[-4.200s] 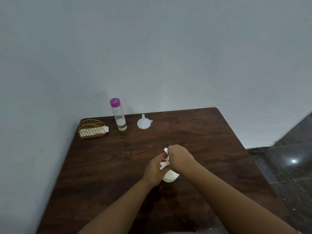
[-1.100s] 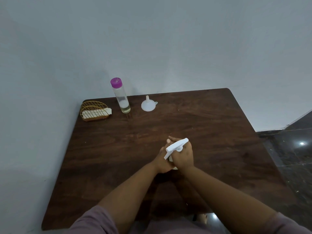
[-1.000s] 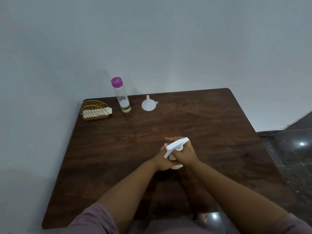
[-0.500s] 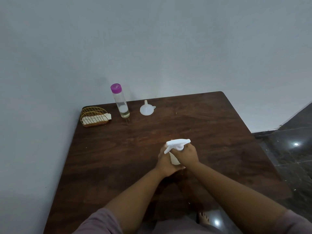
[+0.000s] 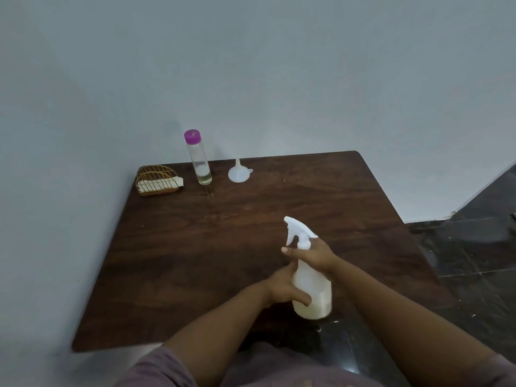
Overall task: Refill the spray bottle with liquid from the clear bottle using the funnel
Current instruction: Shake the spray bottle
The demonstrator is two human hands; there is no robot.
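On a dark wooden table (image 5: 195, 247), your left hand (image 5: 282, 286) grips the spray bottle (image 5: 312, 289) at lower centre, steadying it while your right hand (image 5: 312, 254) grasps its neck, likely to unscrew the trigger head (image 5: 297, 233).

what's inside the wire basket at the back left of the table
The gold wire basket holds a pale, flat strip-like item lying along its front, one end poking out on the right. What it is, and anything beneath it, cannot be made out.
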